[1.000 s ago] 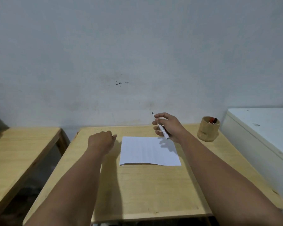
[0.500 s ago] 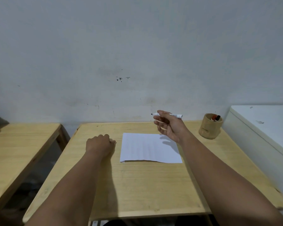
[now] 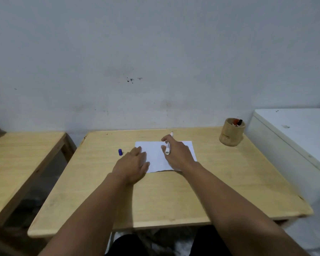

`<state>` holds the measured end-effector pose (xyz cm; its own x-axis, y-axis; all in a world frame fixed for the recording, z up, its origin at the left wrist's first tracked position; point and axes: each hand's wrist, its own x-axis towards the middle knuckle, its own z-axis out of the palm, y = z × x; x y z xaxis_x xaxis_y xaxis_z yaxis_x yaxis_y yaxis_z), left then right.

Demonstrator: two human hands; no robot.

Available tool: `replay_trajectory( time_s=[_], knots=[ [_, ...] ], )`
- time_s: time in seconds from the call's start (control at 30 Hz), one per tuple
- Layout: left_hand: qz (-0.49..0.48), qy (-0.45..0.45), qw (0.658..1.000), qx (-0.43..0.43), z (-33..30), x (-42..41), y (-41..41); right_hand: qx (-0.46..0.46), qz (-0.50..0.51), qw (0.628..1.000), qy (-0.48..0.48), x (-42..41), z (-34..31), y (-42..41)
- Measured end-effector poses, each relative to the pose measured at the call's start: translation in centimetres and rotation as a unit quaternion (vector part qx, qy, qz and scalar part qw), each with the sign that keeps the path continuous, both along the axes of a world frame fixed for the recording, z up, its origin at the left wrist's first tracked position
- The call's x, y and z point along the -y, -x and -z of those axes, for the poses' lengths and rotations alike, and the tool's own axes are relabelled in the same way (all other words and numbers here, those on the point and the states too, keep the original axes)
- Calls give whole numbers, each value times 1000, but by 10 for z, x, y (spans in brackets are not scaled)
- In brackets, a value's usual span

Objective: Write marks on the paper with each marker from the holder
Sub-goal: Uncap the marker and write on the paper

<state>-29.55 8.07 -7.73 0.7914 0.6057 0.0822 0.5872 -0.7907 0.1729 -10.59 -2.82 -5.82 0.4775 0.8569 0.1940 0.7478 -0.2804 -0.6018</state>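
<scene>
A white sheet of paper lies on the wooden table. My right hand rests over the sheet and grips a white marker, which points up and away from me; I cannot see its tip touching the sheet. My left hand lies flat, fingers spread, pressing the sheet's left edge. A blue marker cap lies on the table left of the paper. At the far right stands a round wooden holder with a red marker and a black marker in it.
A white chest-like box stands against the table's right side. A second wooden table is on the left across a gap. A pale wall runs right behind the table.
My right hand has come down from above the paper's far edge onto the sheet with the marker. My left hand has opened, left the blue cap on the table and moved right onto the paper.
</scene>
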Motion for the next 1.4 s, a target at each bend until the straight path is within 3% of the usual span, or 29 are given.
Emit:
replay_trajectory(
  time_s=[0.13, 0.37, 0.43, 0.5, 0.6, 0.77, 1.1, 1.4],
  knots=[
    [-14, 17, 999, 23, 10, 10, 1, 64, -58, 993, 75, -2, 31, 8],
    [17, 31, 999, 41, -1, -1, 24, 74, -65, 993, 69, 2, 37, -3],
    [23, 24, 998, 50, -1, 3, 25, 60, -48, 997, 22, -1, 32, -1],
    [28, 16, 998, 55, 4, 1, 25, 10, -11, 997, -75, -7, 21, 5],
    [24, 15, 998, 57, 14, -6, 26, -211, 47, 954, -210, -29, -1, 18],
    [27, 32, 996, 74, 17, -8, 24, -361, 65, 898, -243, -79, -10, 35],
    [-16, 2, 992, 127, 20, -11, 23, -392, 38, 902, -180, -102, 25, 41],
    [-16, -8, 993, 116, 27, -13, 22, -384, 33, 907, -169, -107, 34, 41]
  ],
)
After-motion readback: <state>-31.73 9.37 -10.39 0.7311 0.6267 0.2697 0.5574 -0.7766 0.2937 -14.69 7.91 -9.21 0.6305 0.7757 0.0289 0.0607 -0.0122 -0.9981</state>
